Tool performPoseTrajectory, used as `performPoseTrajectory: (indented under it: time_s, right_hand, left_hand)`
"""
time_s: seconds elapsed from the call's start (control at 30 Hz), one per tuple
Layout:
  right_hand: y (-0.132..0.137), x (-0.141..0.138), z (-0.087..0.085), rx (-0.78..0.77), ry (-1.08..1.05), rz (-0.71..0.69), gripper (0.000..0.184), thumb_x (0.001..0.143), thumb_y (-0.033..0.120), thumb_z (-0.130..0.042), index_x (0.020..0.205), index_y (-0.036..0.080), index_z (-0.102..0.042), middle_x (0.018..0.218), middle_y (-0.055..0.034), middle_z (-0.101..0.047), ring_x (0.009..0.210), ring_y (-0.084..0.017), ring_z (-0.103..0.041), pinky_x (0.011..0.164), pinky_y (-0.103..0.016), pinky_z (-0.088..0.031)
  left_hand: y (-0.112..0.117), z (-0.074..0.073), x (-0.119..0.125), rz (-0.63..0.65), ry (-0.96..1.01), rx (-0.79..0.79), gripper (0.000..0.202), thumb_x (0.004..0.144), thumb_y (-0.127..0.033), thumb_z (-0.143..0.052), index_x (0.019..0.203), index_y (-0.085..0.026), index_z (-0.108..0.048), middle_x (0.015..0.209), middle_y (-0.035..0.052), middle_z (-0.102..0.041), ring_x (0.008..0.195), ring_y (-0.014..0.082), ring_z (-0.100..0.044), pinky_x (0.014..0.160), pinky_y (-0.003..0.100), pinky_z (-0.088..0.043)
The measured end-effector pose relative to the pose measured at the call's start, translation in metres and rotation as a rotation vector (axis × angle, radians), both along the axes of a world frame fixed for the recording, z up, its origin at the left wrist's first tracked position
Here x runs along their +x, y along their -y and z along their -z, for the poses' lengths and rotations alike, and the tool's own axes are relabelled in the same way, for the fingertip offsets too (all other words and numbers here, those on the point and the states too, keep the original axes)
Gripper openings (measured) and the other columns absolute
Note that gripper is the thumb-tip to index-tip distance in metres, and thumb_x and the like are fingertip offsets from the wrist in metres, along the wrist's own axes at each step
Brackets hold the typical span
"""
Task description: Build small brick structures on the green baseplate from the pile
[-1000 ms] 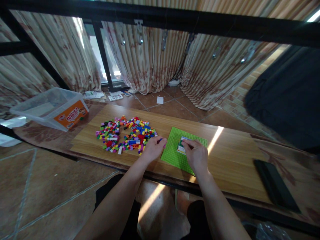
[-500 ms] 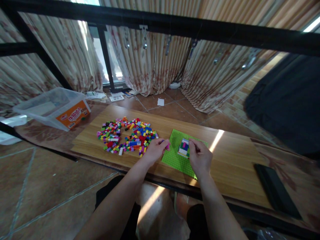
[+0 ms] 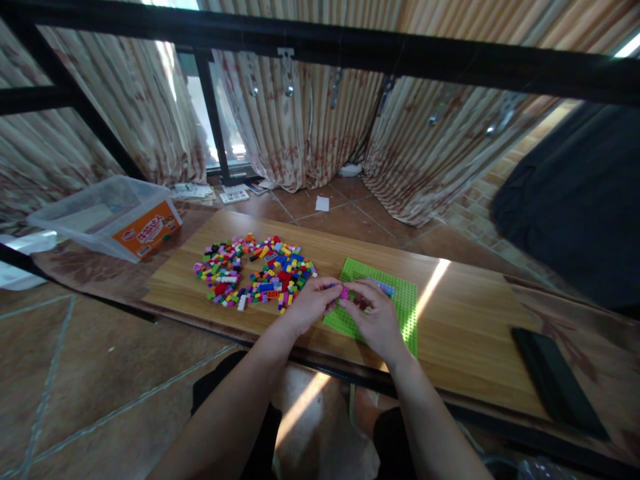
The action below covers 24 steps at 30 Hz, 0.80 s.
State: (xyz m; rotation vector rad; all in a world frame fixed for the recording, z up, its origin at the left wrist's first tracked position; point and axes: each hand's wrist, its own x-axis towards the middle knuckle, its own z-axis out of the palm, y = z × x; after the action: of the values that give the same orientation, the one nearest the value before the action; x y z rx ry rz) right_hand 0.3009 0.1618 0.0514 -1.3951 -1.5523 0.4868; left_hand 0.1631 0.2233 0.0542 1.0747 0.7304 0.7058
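Over the left part of the green baseplate, my two hands meet at a small pink building brick. My left hand pinches it; more small pieces may be hidden in the fingers. Thumb and fingertips of my right hand close on the same brick from the other side. Behind my right hand, a low build of bricks stands on the baseplate, mostly covered, with a light blue edge showing. Just left of my left hand spreads a pile of loose coloured bricks.
A clear plastic box with an orange label stands at the table's left end. A dark flat object lies at the right end of the wooden tabletop. A black frame bar crosses above, before curtains.
My right hand has moved left from the brick build to my left hand, and its fingers now touch the pink brick. My left hand has barely moved.
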Motion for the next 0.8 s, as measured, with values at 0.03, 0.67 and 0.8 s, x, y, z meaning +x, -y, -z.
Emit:
performPoseTrajectory:
  time_s: [0.03, 0.67, 0.8]
  right_hand:
    - [0.000, 0.001, 0.000, 0.002, -0.005, 0.003, 0.025, 0.082, 0.038, -0.065, 0.102, 0.022, -0.068, 0.099, -0.0051, -0.063, 0.072, -0.013, -0.056, 0.066, -0.028, -0.050]
    - [0.004, 0.033, 0.001, -0.037, -0.293, 0.360, 0.031, 0.070, 0.040, -0.071, 0.092, 0.018, -0.068, 0.079, -0.0024, -0.068, 0.068, -0.015, -0.063, 0.066, -0.030, -0.054]
    - [0.006, 0.041, 0.000, -0.100, -0.128, 0.457, 0.033, 0.070, 0.043, -0.068, 0.091, 0.017, -0.069, 0.074, -0.0032, -0.068, 0.060, -0.014, -0.061, 0.058, -0.028, -0.051]
  left_hand:
    - [0.000, 0.000, 0.000, -0.006, 0.000, -0.014, 0.028, 0.069, -0.041, -0.068, 0.068, -0.014, -0.059, 0.054, -0.0046, -0.042, 0.046, 0.0047, -0.033, 0.044, 0.020, -0.019]
    - [-0.006, -0.014, -0.003, -0.119, 0.341, -0.528, 0.032, 0.095, -0.036, -0.042, 0.091, -0.011, -0.062, 0.088, 0.0123, -0.069, 0.078, 0.0164, -0.067, 0.078, 0.029, -0.052]
    - [-0.006, -0.012, -0.005, -0.086, 0.362, -0.503, 0.020, 0.091, -0.022, -0.045, 0.095, -0.012, -0.062, 0.093, 0.0121, -0.069, 0.085, 0.0177, -0.068, 0.081, 0.031, -0.052]
